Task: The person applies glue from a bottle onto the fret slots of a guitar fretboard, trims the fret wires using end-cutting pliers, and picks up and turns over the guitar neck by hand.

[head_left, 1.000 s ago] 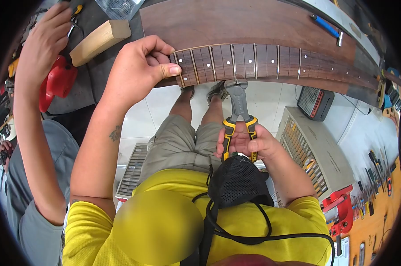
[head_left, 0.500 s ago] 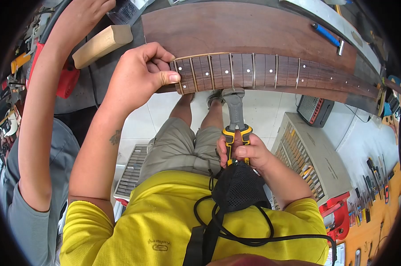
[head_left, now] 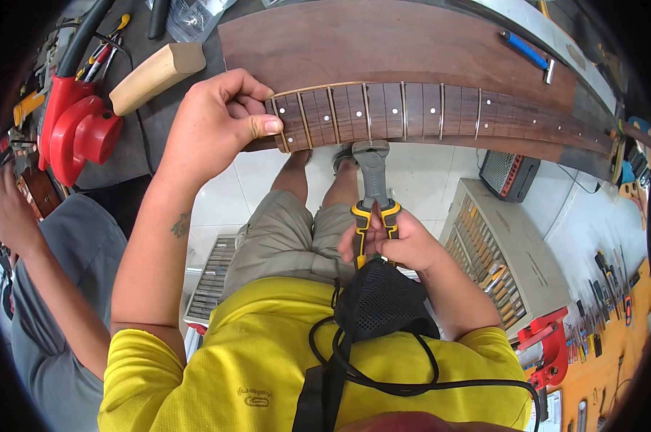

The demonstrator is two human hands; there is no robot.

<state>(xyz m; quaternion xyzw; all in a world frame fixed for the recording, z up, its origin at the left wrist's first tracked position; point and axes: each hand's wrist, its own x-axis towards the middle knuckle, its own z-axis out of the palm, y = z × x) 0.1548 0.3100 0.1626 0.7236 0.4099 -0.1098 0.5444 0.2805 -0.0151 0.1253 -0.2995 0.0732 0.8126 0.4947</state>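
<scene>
Co-worker's hand (head_left: 10, 209) has withdrawn from workbench (head_left: 127, 160); left hand (head_left: 214, 126) pinches fretboard (head_left: 424, 121), right hand (head_left: 410, 243) grips pincers (head_left: 373, 173) above tiled floor (head_left: 247, 178).

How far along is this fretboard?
Done: bright frets cross the fretboard near the left hand. In hand: that hand grips one end; the right hand holds nippers by the near edge. Left: probably fretting the right stretch, where no bright frets show.

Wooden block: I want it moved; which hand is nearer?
Left: the left hand, pinching the fretboard, is right of the wooden block; the right hand, on the pliers, is farther.
</scene>
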